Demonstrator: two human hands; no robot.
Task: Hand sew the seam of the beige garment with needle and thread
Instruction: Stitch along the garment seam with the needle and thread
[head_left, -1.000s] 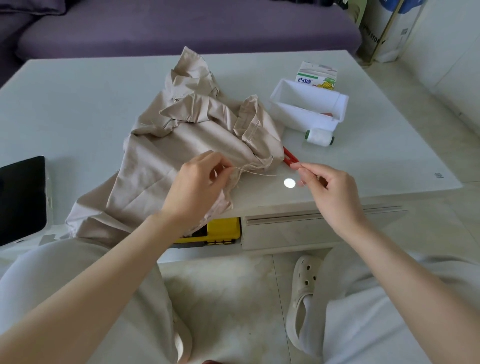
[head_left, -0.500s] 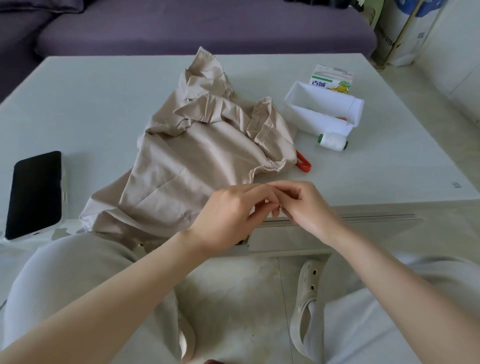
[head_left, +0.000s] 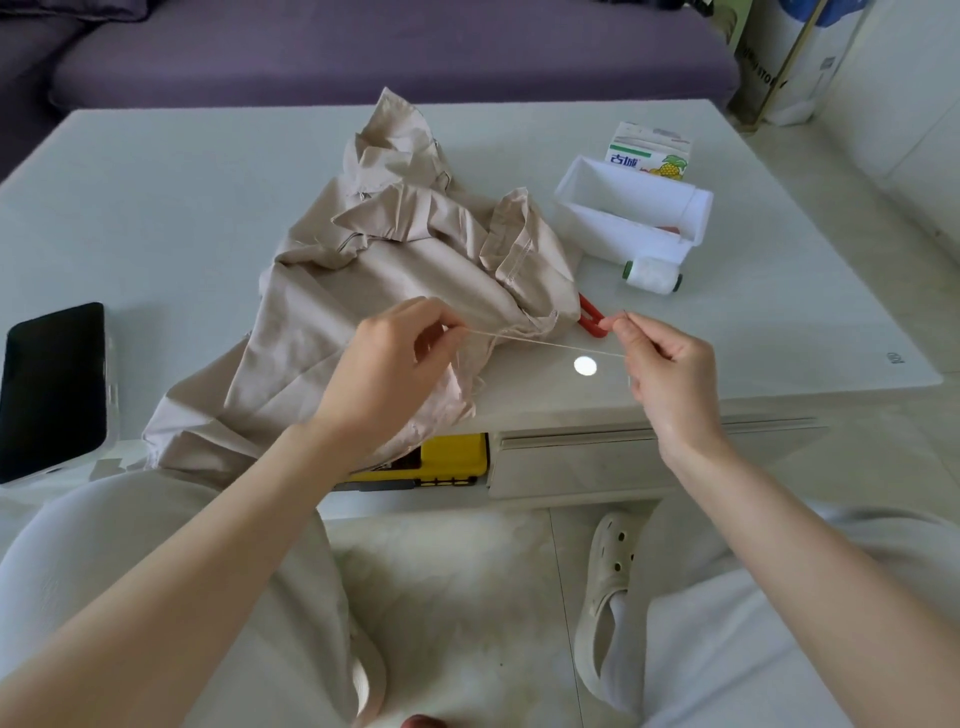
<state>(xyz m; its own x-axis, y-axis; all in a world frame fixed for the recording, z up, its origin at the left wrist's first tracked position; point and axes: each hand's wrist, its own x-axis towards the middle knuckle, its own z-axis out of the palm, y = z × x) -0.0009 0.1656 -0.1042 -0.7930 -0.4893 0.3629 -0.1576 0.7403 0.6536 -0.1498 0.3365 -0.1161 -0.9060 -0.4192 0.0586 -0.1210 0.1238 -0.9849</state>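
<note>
At the near edge of a white table (head_left: 208, 208), a person's left hand (head_left: 395, 364) pinches the edge of a beige garment (head_left: 363, 270), thumb and fingers closed on the cloth where a thread (head_left: 550, 344) leaves it. From that hand the thread runs taut toward 3 o'clock, its long axis nearly level and dipping slightly, to the right hand (head_left: 665, 364). That hand's thumb and forefinger pinch the thread's far end, the other fingers curled; the needle there is too fine to make out surely. The garment's bulk lies heaped at 12 o'clock from the left hand. The right hand seems best placed to carry the needle back toward 9 o'clock. A red scissor handle (head_left: 592, 325) lies just beside it at 10 o'clock. Bare tabletop opens at 3 o'clock — room to draw further.
</note>
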